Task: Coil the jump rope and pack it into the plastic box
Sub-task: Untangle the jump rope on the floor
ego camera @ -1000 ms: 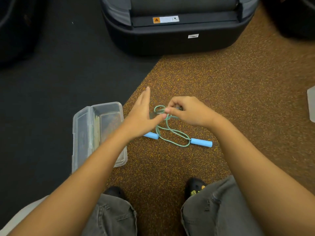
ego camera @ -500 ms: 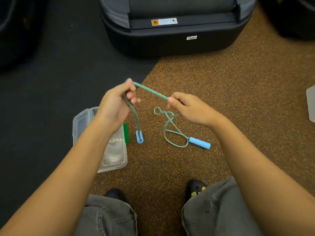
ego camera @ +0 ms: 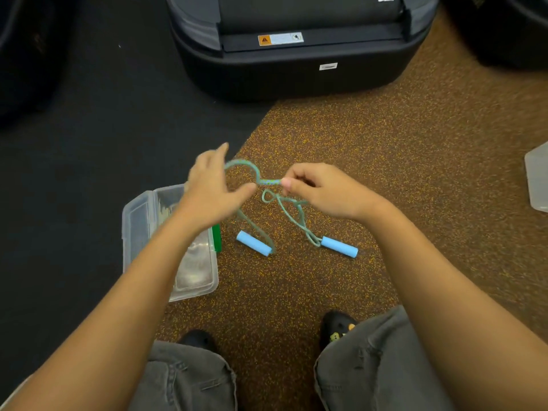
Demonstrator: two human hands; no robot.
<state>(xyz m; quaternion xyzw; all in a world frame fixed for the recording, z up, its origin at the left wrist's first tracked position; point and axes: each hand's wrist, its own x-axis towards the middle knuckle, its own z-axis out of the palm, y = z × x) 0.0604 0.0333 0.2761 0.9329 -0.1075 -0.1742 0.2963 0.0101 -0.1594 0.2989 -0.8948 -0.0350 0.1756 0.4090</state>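
So this is pretty early in the job imo. Starting at the left, the plastic box (ego camera: 139,229) sits open on the floor where the dark mat meets the brown speckled floor (ego camera: 415,173), with nothing of the rope in it and a green latch (ego camera: 216,237) on its right side. The left hand (ego camera: 213,191) is raised above the box, a bit blurry, with its fingers (ego camera: 224,149) fairly straight and the thumb spread out. The jump rope (ego camera: 246,166) arcs over from behind that hand, more draped round it than gripped as far as I can tell. One strand drops from there to the first blue handle (ego camera: 253,247), which lies on the floor just right of the box. Farther back in the middle there's a big black case (ego camera: 296,69), well clear of everything. The right hand (ego camera: 323,191) is pinching the rope between thumb and fingertips, and below it a loose, messy tangle of loops trails to the second blue handle (ego camera: 339,246), also on the floor. So maybe one wrap is started, and most of the coiling plus the actual packing is left. That tangle looks like the main snag to me, since it could knot up while winding. At the far right edge there's a clear plastic piece (ego camera: 536,179), maybe the lid, can't say.
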